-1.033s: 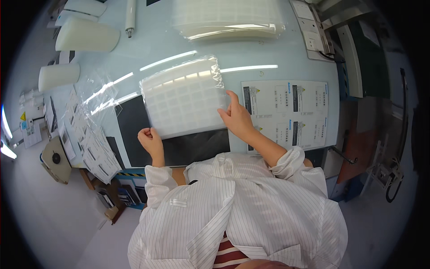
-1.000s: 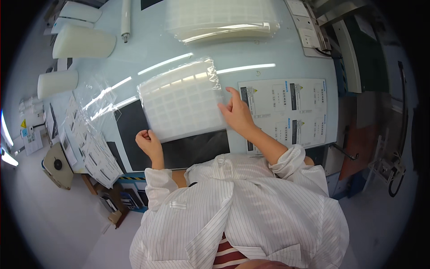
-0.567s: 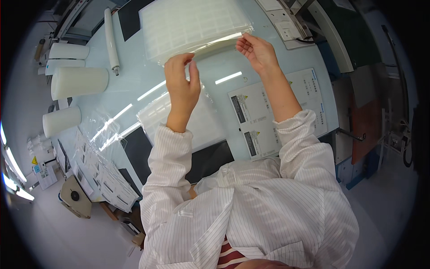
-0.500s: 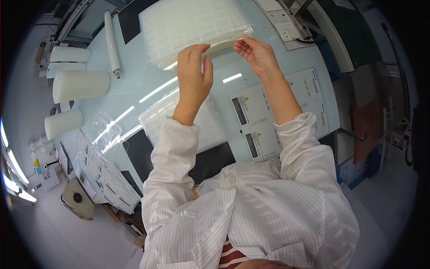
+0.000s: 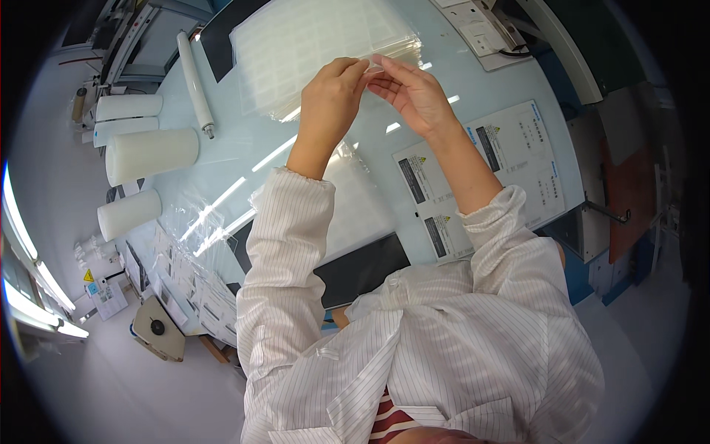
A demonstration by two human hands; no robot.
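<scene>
A stack of translucent plastic sheets (image 5: 318, 44) with a faint grid lies at the far side of the table. My left hand (image 5: 333, 92) and my right hand (image 5: 414, 100) meet just over its near edge. Their fingertips are pinched together on a small, shiny bit of clear plastic film (image 5: 376, 69). Whether this film is joined to the stack cannot be made out. Nearer to me, under my left forearm, lies a smaller pile of clear sheets (image 5: 355, 203) on a dark flat panel (image 5: 366, 268).
White printed sheets (image 5: 510, 155) lie at the right of the pale table. A long white roller (image 5: 194, 85) and several thick white rolls (image 5: 151, 155) lie on the left, beside crumpled clear film (image 5: 196, 218). A metal fixture (image 5: 481, 37) stands at the far right.
My hands, apart and with looser fingers before, have come together in a pinch. The left moved right and slightly away from me. The whole view has shifted a little.
</scene>
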